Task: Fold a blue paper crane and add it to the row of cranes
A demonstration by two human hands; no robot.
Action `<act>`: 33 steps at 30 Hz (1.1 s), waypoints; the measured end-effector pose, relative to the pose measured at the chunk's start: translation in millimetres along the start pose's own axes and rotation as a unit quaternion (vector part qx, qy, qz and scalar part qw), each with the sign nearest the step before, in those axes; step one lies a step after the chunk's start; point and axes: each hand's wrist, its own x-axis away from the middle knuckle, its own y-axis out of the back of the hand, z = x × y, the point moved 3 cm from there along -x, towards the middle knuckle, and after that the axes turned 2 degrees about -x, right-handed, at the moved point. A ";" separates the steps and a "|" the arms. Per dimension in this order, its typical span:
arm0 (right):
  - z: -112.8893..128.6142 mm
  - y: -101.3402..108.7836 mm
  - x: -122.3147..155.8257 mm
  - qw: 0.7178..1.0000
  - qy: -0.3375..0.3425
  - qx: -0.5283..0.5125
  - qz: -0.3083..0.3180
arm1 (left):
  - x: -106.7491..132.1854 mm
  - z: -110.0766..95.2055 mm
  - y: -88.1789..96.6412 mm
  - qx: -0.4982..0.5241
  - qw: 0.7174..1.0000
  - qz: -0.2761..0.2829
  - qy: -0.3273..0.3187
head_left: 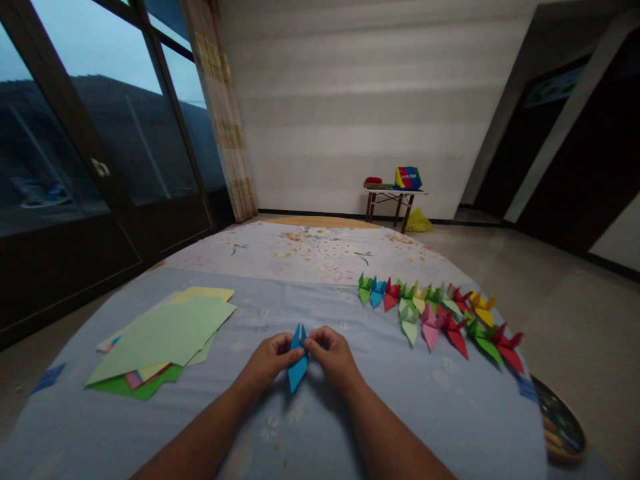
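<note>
Pinching the blue folded paper [299,375] above the near middle of the cloth-covered table [480,420], left hand [275,355] and right hand [329,352] clamped on its opposite sides, probably calls for light, even pressure, sparing its narrow far points.

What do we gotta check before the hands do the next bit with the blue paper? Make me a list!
1. Left hand on the blue paper: ok, thumb and fingers pinch it.
2. Right hand on it too: ok, at its upper right side.
3. Two thin points apart at the top: ok, a narrow gap shows between them.
4. Folded birds out of the way: ok, they are off to the right on the cloth.
5. Loose sheets stacked neatly: not ok, they lie askew on the left.
6. Creases sharp: cannot tell, too small to see.
</note>
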 end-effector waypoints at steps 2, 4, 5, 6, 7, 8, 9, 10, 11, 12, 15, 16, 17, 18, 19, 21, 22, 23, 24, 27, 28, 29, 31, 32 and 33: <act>-0.8 1.6 0.3 1.000 -0.006 -0.006 0.004 | -1.4 0.2 -0.1 0.000 1.000 0.002 -0.002; 0.3 3.7 1.3 1.000 -0.008 -0.011 0.003 | -3.2 -0.6 0.7 0.003 1.000 0.009 -0.004; 1.7 5.1 2.0 1.000 -0.005 -0.009 0.000 | -4.3 -1.2 1.2 0.007 1.000 0.014 -0.006; 3.6 6.9 2.8 1.000 -0.001 -0.002 -0.007 | -5.5 -1.8 1.8 0.014 1.000 0.018 -0.008; 5.8 8.9 3.6 1.000 0.006 0.011 -0.019 | -6.9 -2.4 2.4 0.022 0.999 0.021 -0.010; 8.0 10.9 4.5 0.999 0.015 0.031 -0.033 | -8.6 -2.9 2.8 0.033 0.999 0.027 -0.012; 9.9 12.9 5.4 0.997 0.019 0.052 -0.052 | -10.5 -3.6 3.0 0.045 0.998 0.031 -0.014; 11.4 14.2 6.1 0.995 0.021 0.074 -0.065 | -12.5 -4.3 2.9 0.058 0.997 0.038 -0.015; 12.5 14.7 6.8 0.993 0.023 0.093 -0.071 | -14.7 -5.2 2.6 0.072 0.996 0.045 -0.017; 13.1 14.6 7.4 0.991 0.026 0.110 -0.075 | -16.9 -6.1 2.1 0.085 0.995 0.054 -0.018; 12.2 12.5 8.7 0.985 0.023 0.152 -0.081 | -22.5 -8.3 1.3 0.126 0.989 0.074 -0.018; 11.2 11.9 9.2 0.983 0.017 0.164 -0.086 | -23.8 -8.1 1.4 0.136 0.987 0.081 -0.015; 10.2 11.4 9.6 0.980 0.011 0.174 -0.093 | -24.7 -7.3 1.9 0.146 0.985 0.087 -0.012; 9.2 11.0 10.1 0.978 0.005 0.185 -0.100 | -25.3 -5.8 2.8 0.154 0.984 0.093 -0.006; 8.4 10.7 10.6 0.975 0.000 0.194 -0.108 | -25.9 -3.7 3.9 0.162 0.982 0.099 0.000; 7.9 10.0 11.6 0.970 -0.009 0.212 -0.123 | -27.3 1.1 6.5 0.178 0.978 0.109 0.014; 8.4 9.5 12.1 0.967 -0.013 0.218 -0.129 | -28.4 3.4 7.6 0.186 0.976 0.114 0.021; 9.3 9.0 12.4 0.966 -0.017 0.222 -0.134 | -29.6 5.3 8.4 0.195 0.973 0.119 0.028; 10.7 8.3 12.3 0.965 -0.021 0.223 -0.136 | -31.1 6.7 8.7 0.203 0.971 0.124 0.034; 16.7 6.5 9.1 0.973 -0.036 0.183 -0.138 | -35.1 7.8 7.1 0.220 0.963 0.145 0.049; 19.0 6.3 6.9 0.978 -0.040 0.151 -0.138 | -35.9 7.4 6.1 0.222 0.961 0.154 0.053; 21.7 6.3 4.2 0.983 -0.038 0.110 -0.139 | -36.1 6.8 5.2 0.221 0.960 0.163 0.057; 26.5 6.5 -1.7 0.989 -0.042 0.028 -0.137 | -35.3 5.3 4.3 0.218 0.958 0.178 0.062; 28.7 6.2 -4.8 0.990 -0.043 -0.008 -0.130 | -34.4 4.7 4.2 0.215 0.957 0.184 0.066; 30.7 5.6 -7.7 0.991 -0.047 -0.038 -0.120 | -33.4 4.2 4.3 0.210 0.956 0.191 0.071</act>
